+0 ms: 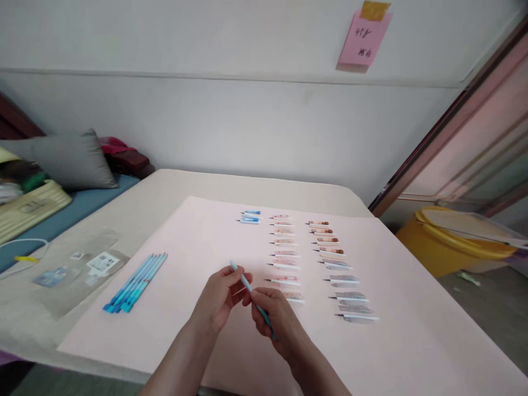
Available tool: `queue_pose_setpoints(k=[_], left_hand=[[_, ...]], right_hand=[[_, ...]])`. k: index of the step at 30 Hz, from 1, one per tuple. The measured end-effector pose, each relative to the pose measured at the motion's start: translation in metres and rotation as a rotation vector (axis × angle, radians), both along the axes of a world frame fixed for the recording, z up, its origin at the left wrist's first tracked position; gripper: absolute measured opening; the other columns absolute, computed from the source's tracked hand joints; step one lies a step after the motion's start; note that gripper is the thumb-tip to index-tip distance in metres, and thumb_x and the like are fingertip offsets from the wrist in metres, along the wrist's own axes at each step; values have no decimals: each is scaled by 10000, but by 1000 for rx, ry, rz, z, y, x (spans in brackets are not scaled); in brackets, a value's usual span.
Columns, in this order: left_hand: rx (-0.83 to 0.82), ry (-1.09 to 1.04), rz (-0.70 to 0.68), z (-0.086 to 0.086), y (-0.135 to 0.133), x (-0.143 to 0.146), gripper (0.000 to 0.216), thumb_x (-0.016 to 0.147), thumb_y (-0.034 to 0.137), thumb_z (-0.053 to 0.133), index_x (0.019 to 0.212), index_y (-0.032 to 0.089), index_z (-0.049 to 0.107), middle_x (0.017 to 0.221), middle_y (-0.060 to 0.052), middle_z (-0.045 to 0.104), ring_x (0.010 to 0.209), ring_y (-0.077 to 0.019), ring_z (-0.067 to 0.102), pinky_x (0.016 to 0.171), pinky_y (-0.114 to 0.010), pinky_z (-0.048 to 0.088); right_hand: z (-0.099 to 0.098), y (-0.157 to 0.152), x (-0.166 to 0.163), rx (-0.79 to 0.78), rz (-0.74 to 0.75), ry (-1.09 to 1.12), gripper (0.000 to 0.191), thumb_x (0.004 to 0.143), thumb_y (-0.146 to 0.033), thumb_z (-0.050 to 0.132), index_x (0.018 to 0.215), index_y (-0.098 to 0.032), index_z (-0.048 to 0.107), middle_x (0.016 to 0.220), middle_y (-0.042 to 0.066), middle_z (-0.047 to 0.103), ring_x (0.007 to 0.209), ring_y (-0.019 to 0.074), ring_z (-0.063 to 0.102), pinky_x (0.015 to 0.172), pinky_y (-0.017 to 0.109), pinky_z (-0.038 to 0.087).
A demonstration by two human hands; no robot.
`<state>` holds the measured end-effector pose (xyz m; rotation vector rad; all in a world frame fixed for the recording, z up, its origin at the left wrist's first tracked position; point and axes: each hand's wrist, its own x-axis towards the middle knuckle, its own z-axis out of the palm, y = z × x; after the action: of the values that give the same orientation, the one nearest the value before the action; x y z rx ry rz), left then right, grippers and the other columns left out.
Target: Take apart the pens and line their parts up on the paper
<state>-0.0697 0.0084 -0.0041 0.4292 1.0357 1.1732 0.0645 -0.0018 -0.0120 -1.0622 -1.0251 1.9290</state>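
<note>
A light blue pen (243, 278) slants between my two hands over the pink sheet. My left hand (220, 297) pinches it near its upper end with thumb and fingers. Around its lower half, my right hand (278, 313) is closed, with the darker blue end showing beneath the palm. To the left lies a bunch of blue pens (138, 280), side by side. Just past my right hand runs a column of pinkish pen parts (284, 263), with dark-tipped white refills among them. My hand partly hides the nearest of these.
Farther right is another column of brown and grey pen parts (346, 280); two blue sets (249, 220) lie at the back. A clear plastic bag (88, 269) with labels rests at the left. A yellow bin (433, 242) stands beyond the table's right edge. A white wall (247, 126) rises behind.
</note>
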Motion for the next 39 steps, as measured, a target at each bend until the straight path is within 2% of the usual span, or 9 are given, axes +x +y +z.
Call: queue_pose_setpoints(k=[3,6,10,18,25,30,39], left_hand=[[-44,-6,91,-1,4,-5,172,723,256,649,792,132,552,830,-108,641,742,-179,614,613,-283,491],[-87,3,132,-3,7,-10,151,731,232,643,784,132,542,814,-103,646,745,-170,626,620,-263,505],[-145,-22,152,-7,9,-11,147,727,210,646,788,134,536,764,-88,647,728,-166,639,599,-243,513],[-154,-22,225,-11,12,-15,139,722,185,646,780,131,532,725,-81,649,690,-157,644,575,-234,515],[-116,-35,128,-7,7,-6,146,727,195,642,779,136,520,723,-79,640,679,-160,635,581,-256,517],[-96,-48,57,-9,5,-1,140,735,204,633,776,133,520,717,-80,634,656,-165,628,578,-280,521],[-124,-28,267,-12,15,-20,104,731,143,628,769,128,532,724,-85,646,671,-161,644,570,-248,526]], right_hand=[[0,0,0,-28,-1,-10,130,751,-234,459,746,-147,556,396,-60,443,298,37,241,334,201,114],[1,-1,0,-48,-11,6,131,709,-185,442,818,-170,512,446,-42,527,286,42,255,328,202,100],[2,0,2,-18,-23,3,137,670,-172,473,805,-168,496,569,-17,605,276,26,262,318,200,98],[6,0,8,-20,49,-21,98,657,-172,487,743,-141,523,537,-2,606,267,27,276,310,205,106],[2,-1,7,-39,67,16,154,677,-196,498,817,-135,519,570,25,638,272,31,308,312,193,123],[4,1,5,-64,26,3,126,697,-245,504,759,-137,524,521,17,624,250,33,309,304,193,117],[3,1,8,-96,68,-25,121,673,-230,498,735,-134,537,464,11,610,223,45,318,274,188,109]])
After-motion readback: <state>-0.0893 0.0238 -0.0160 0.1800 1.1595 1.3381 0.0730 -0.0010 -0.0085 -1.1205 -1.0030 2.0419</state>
